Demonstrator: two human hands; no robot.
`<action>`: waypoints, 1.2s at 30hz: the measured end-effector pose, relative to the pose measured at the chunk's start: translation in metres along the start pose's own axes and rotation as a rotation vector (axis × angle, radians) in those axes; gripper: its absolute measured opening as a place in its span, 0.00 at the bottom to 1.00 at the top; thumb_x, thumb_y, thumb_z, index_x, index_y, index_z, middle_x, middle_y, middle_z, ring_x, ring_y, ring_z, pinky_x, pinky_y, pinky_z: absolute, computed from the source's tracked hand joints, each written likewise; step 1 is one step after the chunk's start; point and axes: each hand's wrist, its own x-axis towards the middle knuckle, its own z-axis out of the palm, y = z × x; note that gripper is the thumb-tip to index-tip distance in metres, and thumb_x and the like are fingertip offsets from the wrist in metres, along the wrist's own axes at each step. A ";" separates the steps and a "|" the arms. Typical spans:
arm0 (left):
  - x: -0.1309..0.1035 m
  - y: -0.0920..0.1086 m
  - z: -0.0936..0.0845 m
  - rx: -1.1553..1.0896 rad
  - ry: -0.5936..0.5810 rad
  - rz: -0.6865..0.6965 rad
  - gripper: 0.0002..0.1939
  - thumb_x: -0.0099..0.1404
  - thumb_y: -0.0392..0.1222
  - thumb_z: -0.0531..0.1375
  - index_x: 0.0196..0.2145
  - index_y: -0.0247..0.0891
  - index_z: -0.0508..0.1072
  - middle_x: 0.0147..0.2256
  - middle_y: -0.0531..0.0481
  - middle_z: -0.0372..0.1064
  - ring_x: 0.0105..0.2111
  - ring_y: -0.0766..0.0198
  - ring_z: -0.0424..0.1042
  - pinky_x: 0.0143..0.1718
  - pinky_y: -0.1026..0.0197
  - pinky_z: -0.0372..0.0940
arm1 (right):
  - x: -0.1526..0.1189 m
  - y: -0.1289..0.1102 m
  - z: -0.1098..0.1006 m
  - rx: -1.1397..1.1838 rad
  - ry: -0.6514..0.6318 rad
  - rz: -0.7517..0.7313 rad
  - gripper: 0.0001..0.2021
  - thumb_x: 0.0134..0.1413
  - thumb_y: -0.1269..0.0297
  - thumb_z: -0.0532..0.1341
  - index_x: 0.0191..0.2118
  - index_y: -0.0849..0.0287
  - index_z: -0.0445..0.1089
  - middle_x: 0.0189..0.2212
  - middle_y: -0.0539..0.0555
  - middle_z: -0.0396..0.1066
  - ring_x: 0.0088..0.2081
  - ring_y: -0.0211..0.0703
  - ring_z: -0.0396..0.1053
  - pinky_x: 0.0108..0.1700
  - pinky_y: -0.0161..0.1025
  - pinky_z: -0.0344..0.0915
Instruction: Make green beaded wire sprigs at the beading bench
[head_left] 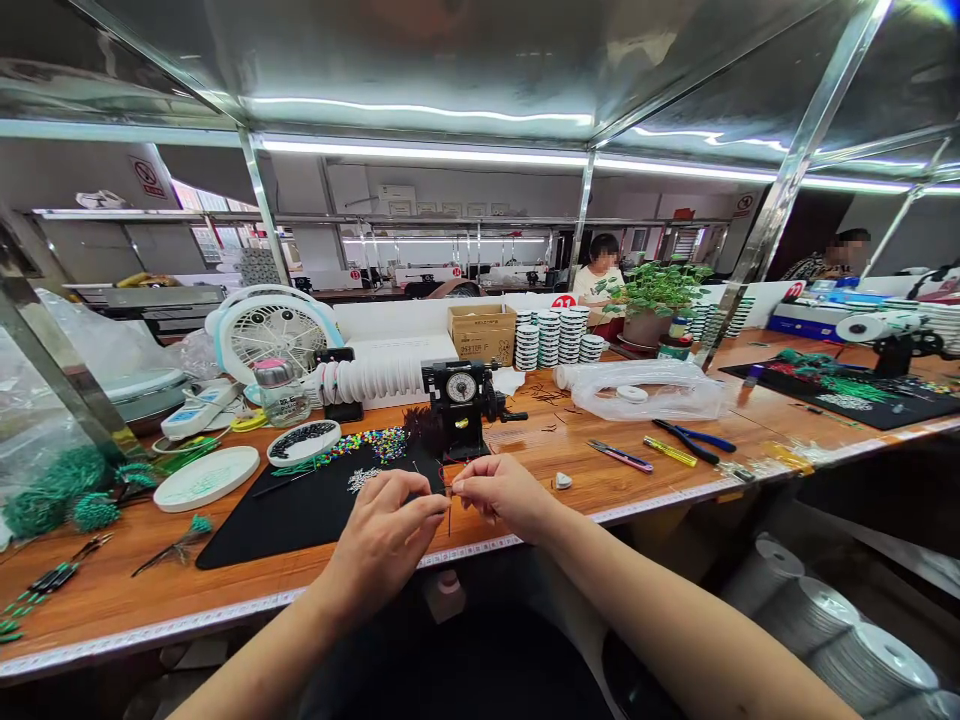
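Both of my hands meet above the front edge of the wooden bench, just before a black winding machine [459, 395] with a round dial. My left hand [386, 530] has thumb and index finger pinched together on a thin dark strand [449, 518]. Close beside it, my right hand [506, 495] is closed in a pinch at the same strand, its other fingers curled. Under and left of my left hand lies a black mat [262, 525] with colourful beads [375, 445] and small white pieces [363, 480]. White spools [371, 380] line up left of the machine.
Left are a white dish [206, 480], a fan [277, 335] and green thread bundles [56, 500]. Right are tweezers [621, 456], a yellow tool [670, 451], pliers [694, 440] and a plastic bag [652, 390]. Metal posts frame the bench; people sit beyond.
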 end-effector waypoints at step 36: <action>0.007 -0.003 0.012 -0.873 -0.110 -0.808 0.17 0.56 0.46 0.61 0.42 0.38 0.68 0.27 0.54 0.72 0.29 0.62 0.73 0.31 0.61 0.67 | -0.018 0.011 0.020 -1.211 0.125 -0.649 0.06 0.57 0.73 0.53 0.30 0.61 0.65 0.28 0.52 0.63 0.31 0.39 0.61 0.33 0.34 0.56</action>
